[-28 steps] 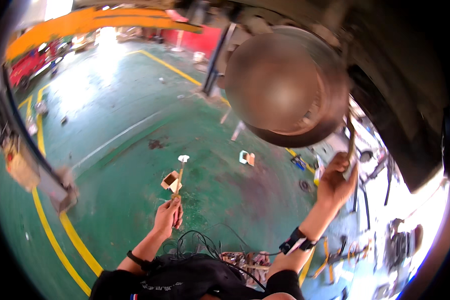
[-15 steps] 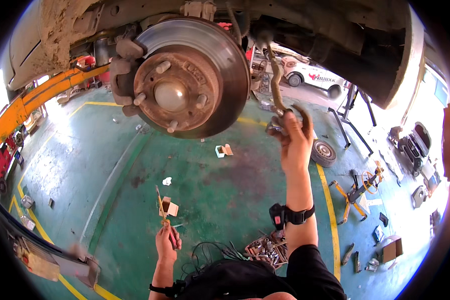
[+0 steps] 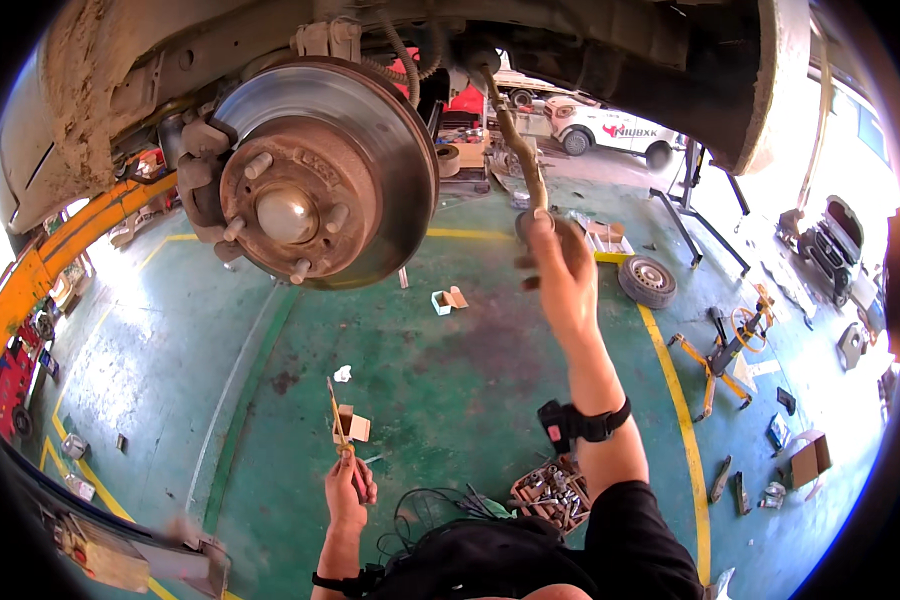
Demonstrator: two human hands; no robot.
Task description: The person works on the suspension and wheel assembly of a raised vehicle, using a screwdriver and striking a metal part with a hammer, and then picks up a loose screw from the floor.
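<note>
My left hand [image 3: 348, 487] is closed on a screwdriver [image 3: 336, 423] with a yellow-and-red handle, its long shaft pointing up. My right hand [image 3: 560, 270] is raised and curled round the lower end of a dirty, bent steering rod [image 3: 522, 152], which hangs from under the vehicle right of the hub; its fingertips are slightly blurred. To the left of that rod is a rusty brake disc [image 3: 380, 190] with a studded hub [image 3: 288, 210] and a caliper [image 3: 198, 170] at its left side.
The vehicle's underside [image 3: 635, 50] is overhead, an orange lift beam [image 3: 15, 280] at left. On the green floor lie small boxes [image 3: 355, 428], a crate of sockets [image 3: 542, 500], cables [image 3: 430, 505] and a wheel [image 3: 647, 282]. A yellow stand [image 3: 722, 355] is at right, a white car [image 3: 595, 125] behind.
The disc, blurred a second ago, is sharp. Since half a second ago the hub and rod have shifted left in view, and my right hand with them, fingers still round the rod's end.
</note>
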